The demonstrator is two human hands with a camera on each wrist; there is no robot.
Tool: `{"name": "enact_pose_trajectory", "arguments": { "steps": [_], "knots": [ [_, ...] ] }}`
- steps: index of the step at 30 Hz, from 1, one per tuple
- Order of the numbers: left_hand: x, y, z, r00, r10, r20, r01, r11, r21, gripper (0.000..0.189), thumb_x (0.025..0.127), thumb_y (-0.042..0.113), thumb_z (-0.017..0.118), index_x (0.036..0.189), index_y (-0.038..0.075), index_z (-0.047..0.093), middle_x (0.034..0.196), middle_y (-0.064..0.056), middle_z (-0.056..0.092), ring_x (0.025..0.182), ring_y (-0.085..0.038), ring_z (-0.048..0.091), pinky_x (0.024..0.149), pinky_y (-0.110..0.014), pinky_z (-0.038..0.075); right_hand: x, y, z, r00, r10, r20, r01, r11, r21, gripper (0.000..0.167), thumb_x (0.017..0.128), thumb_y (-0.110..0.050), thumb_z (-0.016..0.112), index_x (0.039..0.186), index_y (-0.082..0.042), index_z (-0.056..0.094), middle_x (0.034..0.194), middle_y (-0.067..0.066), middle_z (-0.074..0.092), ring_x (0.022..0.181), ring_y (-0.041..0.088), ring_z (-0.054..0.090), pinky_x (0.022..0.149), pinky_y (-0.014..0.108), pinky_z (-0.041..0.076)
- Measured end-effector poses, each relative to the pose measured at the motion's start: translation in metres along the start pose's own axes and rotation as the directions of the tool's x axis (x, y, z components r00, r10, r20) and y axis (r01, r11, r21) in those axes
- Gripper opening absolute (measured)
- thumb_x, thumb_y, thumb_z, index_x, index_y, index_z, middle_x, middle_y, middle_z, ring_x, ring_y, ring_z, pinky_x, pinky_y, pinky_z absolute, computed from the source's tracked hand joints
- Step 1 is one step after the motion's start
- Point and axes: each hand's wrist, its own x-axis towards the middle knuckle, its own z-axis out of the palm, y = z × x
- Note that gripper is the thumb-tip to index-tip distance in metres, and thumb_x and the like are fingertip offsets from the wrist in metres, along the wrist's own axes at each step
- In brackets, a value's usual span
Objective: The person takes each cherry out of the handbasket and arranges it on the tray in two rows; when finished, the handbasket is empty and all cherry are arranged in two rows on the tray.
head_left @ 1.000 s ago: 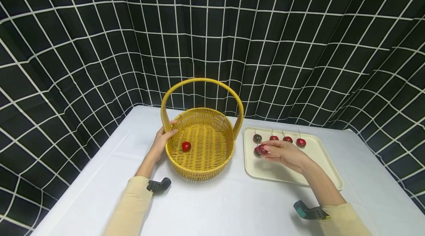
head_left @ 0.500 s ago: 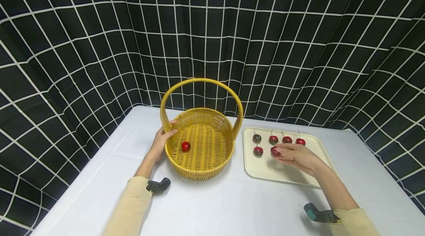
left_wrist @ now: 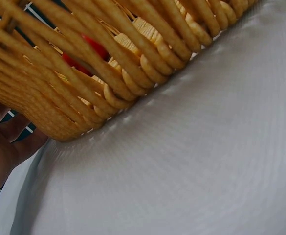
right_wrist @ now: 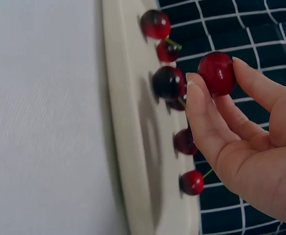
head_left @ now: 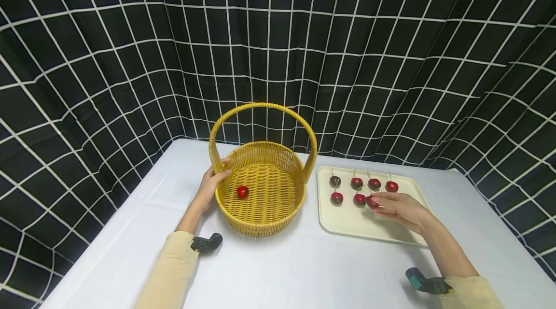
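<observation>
In the head view my left hand [head_left: 212, 184] grips the left rim of a yellow woven basket [head_left: 260, 228], near the foot of its tall handle. One red cherry [head_left: 242, 192] lies inside, towards the left. Over a cream tray [head_left: 356, 226], my right hand [head_left: 401, 208] pinches a dark red cherry [right_wrist: 217, 73] between thumb and fingertips. Several stemmed cherries sit on the tray in two rows; the nearest to the held one is a front-row cherry [head_left: 359, 199] just left of it. In the left wrist view, slats hide much of the basket's inside.
A white cloth [head_left: 278, 270] covers the table under basket and tray. The basket's handle [head_left: 262, 105] arches high over its opening. Behind stands a black curtain [head_left: 278, 34] with white grid lines. Each wrist wears a dark camera mount [head_left: 427, 284].
My right hand has moved rightward over the tray with the pinched cherry, uncovering a front-row cherry to its left. The left hand stays on the basket.
</observation>
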Motion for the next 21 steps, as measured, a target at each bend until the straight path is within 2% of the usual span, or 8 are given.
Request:
{"name": "enact_pose_trajectory", "arguments": {
  "steps": [6,10,13,15,21],
  "knots": [
    [-0.004,0.012,0.001,0.999,-0.036,0.025,0.037,0.999,-0.01,0.045,0.098,0.012,0.05,0.141,0.004,0.041,0.15,-0.016,0.032,0.137,-0.028,0.026,0.112,-0.042,0.015,0.003,0.01,-0.009,0.997,0.052,-0.049,-0.052,0.999,0.005,0.062,0.095,-0.012,0.059,0.136,0.021,0.026,0.104,0.004,0.064,0.094,0.019,0.066,0.085,0.034,0.052],
    [-0.011,0.025,0.003,0.999,-0.041,0.029,0.041,0.999,-0.002,0.046,0.097,0.01,0.05,0.141,0.001,0.039,0.149,-0.018,0.032,0.137,-0.03,0.026,0.112,-0.042,0.016,0.006,0.015,-0.013,0.992,0.093,-0.09,-0.091,0.996,0.019,0.061,0.096,-0.011,0.058,0.136,0.021,0.025,0.102,0.004,0.064,0.092,0.018,0.066,0.084,0.034,0.052],
    [-0.012,0.028,0.004,0.999,-0.043,0.026,0.043,0.999,0.006,0.047,0.097,0.01,0.05,0.142,0.001,0.038,0.15,-0.018,0.031,0.137,-0.03,0.026,0.112,-0.042,0.015,0.008,0.018,-0.015,0.984,0.123,-0.127,-0.121,0.992,0.017,0.061,0.095,-0.012,0.06,0.136,0.02,0.027,0.101,0.004,0.065,0.089,0.018,0.066,0.083,0.034,0.053],
    [-0.011,0.026,0.004,0.999,-0.049,0.024,0.049,0.999,0.001,0.047,0.097,0.011,0.05,0.142,0.001,0.039,0.15,-0.017,0.031,0.138,-0.03,0.025,0.113,-0.043,0.015,0.01,0.019,-0.016,0.978,0.137,-0.157,-0.139,0.99,0.0,0.06,0.094,-0.012,0.061,0.135,0.02,0.03,0.101,0.005,0.065,0.087,0.017,0.066,0.081,0.033,0.053],
    [-0.002,0.007,0.0,0.999,-0.042,0.004,0.042,0.999,-0.003,0.047,0.097,0.016,0.053,0.141,0.007,0.042,0.149,-0.013,0.034,0.136,-0.027,0.028,0.112,-0.041,0.015,0.015,0.019,-0.02,0.967,0.149,-0.207,-0.164,0.985,-0.057,0.053,0.095,-0.011,0.059,0.132,0.02,0.035,0.097,0.006,0.066,0.081,0.014,0.066,0.078,0.03,0.054]
  ]
}}
